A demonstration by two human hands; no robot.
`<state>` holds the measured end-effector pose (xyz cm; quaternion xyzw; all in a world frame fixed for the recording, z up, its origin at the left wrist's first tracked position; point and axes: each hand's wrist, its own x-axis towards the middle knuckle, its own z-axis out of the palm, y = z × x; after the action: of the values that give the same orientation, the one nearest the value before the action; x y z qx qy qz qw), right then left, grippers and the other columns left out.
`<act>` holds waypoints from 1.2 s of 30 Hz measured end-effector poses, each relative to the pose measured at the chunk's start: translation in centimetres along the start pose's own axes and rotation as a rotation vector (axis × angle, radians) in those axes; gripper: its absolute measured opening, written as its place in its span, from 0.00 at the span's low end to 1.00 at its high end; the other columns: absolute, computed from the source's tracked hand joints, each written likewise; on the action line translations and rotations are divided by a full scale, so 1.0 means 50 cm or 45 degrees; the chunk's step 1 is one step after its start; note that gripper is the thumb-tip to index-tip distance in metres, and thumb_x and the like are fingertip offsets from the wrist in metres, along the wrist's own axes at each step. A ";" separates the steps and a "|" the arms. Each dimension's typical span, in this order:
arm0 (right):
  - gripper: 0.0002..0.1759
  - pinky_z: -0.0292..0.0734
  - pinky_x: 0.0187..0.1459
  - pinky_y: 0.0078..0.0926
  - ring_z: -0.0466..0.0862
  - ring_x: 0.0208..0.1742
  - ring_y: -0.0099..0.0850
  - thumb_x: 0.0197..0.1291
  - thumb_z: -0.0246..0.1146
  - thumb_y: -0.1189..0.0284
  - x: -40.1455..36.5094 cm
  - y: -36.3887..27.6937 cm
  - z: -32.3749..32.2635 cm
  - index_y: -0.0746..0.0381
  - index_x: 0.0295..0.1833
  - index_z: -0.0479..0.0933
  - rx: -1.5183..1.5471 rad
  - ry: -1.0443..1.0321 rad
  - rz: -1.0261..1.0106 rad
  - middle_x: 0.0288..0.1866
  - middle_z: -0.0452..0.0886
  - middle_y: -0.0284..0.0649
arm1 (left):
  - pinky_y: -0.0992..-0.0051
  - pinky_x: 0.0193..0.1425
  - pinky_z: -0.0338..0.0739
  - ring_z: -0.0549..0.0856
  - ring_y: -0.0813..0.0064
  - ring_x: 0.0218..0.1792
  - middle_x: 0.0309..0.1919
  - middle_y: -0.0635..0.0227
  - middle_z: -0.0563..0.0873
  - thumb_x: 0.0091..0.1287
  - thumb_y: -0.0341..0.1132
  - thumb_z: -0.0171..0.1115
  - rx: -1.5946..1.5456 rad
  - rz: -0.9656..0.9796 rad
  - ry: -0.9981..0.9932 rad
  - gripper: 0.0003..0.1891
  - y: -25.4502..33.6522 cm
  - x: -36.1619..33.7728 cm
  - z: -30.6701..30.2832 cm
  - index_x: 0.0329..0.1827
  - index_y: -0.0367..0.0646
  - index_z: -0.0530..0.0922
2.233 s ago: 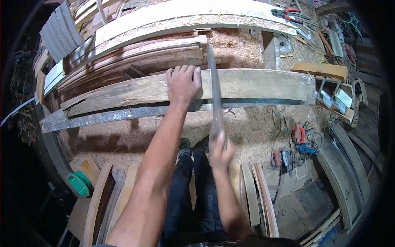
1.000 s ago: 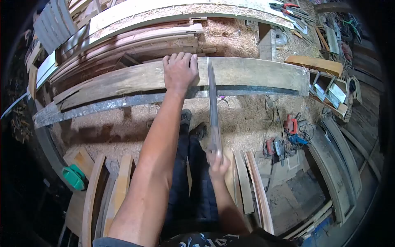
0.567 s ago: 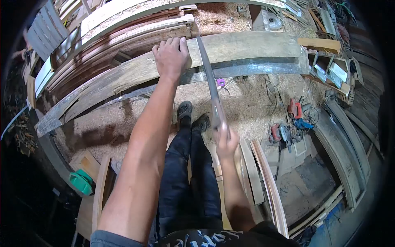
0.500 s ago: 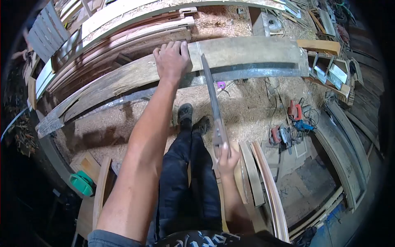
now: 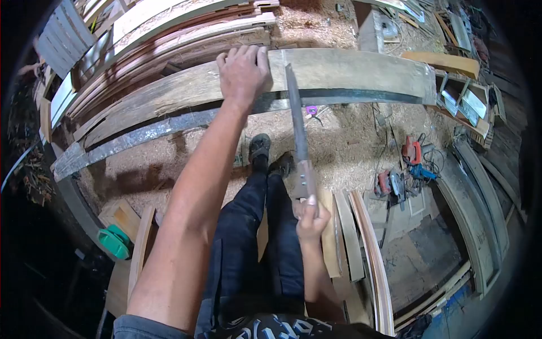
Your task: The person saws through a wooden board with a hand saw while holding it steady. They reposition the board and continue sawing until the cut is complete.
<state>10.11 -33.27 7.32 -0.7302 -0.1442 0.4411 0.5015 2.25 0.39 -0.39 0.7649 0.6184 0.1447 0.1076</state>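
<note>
My left hand [image 5: 244,70] presses on a long wooden plank [image 5: 350,73], with the fingers bent over its far edge. My right hand [image 5: 312,219] grips the handle of a handsaw [image 5: 297,121] in front of my legs. Its blade points away from me and its tip lies over the plank, just right of my left hand. Close by the tip, a pale line crosses the plank. Beneath the plank runs a grey, metallic-looking beam [image 5: 127,135].
Red and blue power tools [image 5: 412,152] with cords sit on the sawdust floor at right. A purple tape measure [image 5: 311,110] lies beyond my shoes. Boards [image 5: 350,237] stand near my right arm; a green container [image 5: 114,243] is at left. More timber [image 5: 175,42] lies behind the plank.
The whole scene has shifted slightly right in view. The saw tip sits a little closer to the plank's far edge. Both hands keep their holds.
</note>
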 end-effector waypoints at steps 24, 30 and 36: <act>0.27 0.61 0.23 0.19 0.64 0.19 0.16 0.77 0.55 0.60 0.129 -0.029 -0.053 0.61 0.23 0.67 0.134 -0.391 -0.056 0.17 0.66 0.28 | 0.57 0.70 0.63 0.82 0.58 0.59 0.52 0.56 0.88 0.76 0.49 0.45 -0.081 -0.002 0.044 0.22 -0.007 -0.067 0.011 0.52 0.45 0.85; 0.26 0.56 0.21 0.23 0.58 0.17 0.18 0.79 0.51 0.64 0.164 -0.021 -0.019 0.60 0.23 0.62 0.255 -0.246 -0.100 0.18 0.61 0.30 | 0.57 0.67 0.65 0.85 0.63 0.54 0.47 0.64 0.90 0.75 0.48 0.47 0.032 0.057 0.076 0.20 -0.018 -0.034 0.030 0.46 0.49 0.86; 0.28 0.56 0.21 0.20 0.63 0.18 0.15 0.76 0.58 0.57 0.142 -0.187 0.001 0.59 0.21 0.65 0.013 -0.247 0.020 0.17 0.65 0.26 | 0.54 0.69 0.63 0.82 0.59 0.58 0.52 0.59 0.87 0.77 0.48 0.43 0.016 -0.083 -0.034 0.23 0.001 -0.030 0.008 0.53 0.44 0.84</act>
<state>16.29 -24.34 11.79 -0.6825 -0.1841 0.5143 0.4856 2.16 -1.09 -0.85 0.7469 0.6424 0.1269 0.1156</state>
